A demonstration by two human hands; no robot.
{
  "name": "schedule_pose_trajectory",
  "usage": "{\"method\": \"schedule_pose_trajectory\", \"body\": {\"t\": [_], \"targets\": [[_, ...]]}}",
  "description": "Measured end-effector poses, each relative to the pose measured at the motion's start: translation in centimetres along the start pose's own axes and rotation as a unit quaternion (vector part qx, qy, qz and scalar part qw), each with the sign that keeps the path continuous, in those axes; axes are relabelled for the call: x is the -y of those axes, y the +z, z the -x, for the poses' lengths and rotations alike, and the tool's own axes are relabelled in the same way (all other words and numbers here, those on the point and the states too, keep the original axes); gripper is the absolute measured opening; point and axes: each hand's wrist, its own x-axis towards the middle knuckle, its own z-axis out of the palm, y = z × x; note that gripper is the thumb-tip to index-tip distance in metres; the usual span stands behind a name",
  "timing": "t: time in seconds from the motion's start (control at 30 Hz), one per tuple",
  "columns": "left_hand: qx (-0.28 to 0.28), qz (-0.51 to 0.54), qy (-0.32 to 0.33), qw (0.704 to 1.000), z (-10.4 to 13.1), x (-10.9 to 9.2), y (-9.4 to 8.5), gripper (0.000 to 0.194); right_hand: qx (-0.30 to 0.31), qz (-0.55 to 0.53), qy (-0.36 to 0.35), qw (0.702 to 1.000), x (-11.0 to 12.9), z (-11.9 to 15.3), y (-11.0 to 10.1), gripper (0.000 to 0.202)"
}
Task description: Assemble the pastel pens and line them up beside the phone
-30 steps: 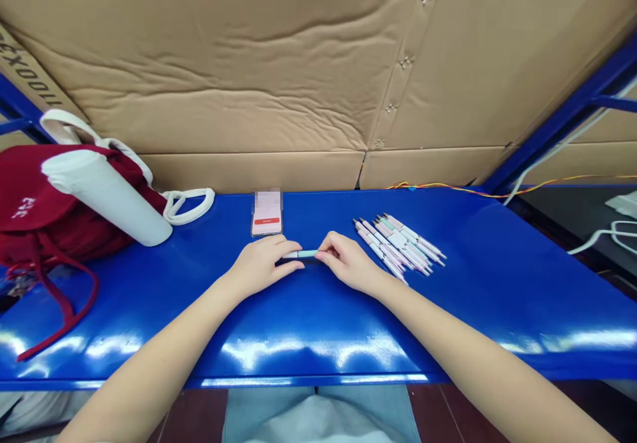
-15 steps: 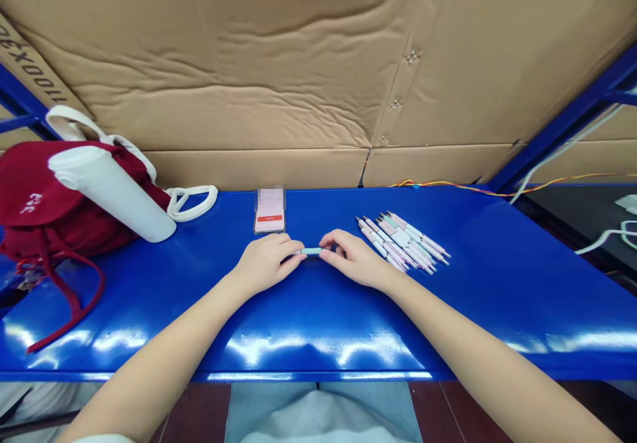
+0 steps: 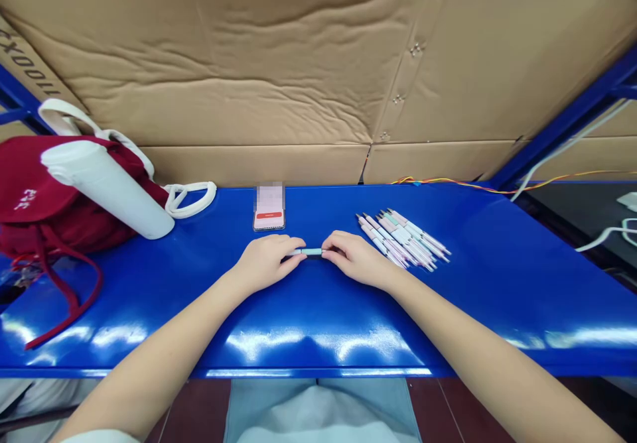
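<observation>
A pale green and white pen lies level between my two hands, just above the blue tabletop. My left hand pinches its white end between thumb and fingers. At the other end, my right hand is closed on the tip, which the fingers partly hide. Right of my right hand lies a loose pile of pens, white with pale pink and green parts, their dark tips toward the back. A phone with a lit screen rests behind my left hand.
A dark red bag with white handles sits at the left, and a white bottle leans against it. A cardboard wall closes off the back. Thin coloured wires run along the rear right edge, beside a blue post.
My right hand has shifted slightly right along the pen, so a little more of the pen shows between my hands. The view has tilted slightly.
</observation>
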Motion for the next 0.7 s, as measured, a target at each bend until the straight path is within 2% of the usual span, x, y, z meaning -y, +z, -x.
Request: {"method": "schedule_pose_trajectory", "body": {"t": [0.07,0.27,0.4,0.47,0.63,0.7], "targets": [[0.016,0.003,0.0,1.0,-0.08,-0.09,-0.16,0.026,-0.011,0.014,0.0,1.0,0.08,0.12,0.04,0.009],[0.022,0.005,-0.002,1.0,-0.05,-0.08,-0.14,0.027,0.01,0.05,-0.003,0.999,0.05,0.27,0.06,0.022],[0.024,0.005,-0.003,1.0,-0.05,-0.17,-0.17,0.027,-0.012,0.05,0.006,0.999,0.16,0.27,0.04,0.01],[0.025,0.003,-0.002,1.0,-0.08,-0.21,-0.21,0.028,-0.02,0.038,0.011,0.999,0.19,0.26,0.05,0.012],[0.015,0.003,0.002,1.0,-0.07,0.01,-0.06,0.029,0.013,0.036,0.003,0.999,-0.17,0.15,0.25,0.017],[0.015,0.002,0.004,1.0,-0.05,0.08,0.0,0.03,0.007,0.04,0.002,0.999,-0.28,0.16,0.3,0.012]]}}
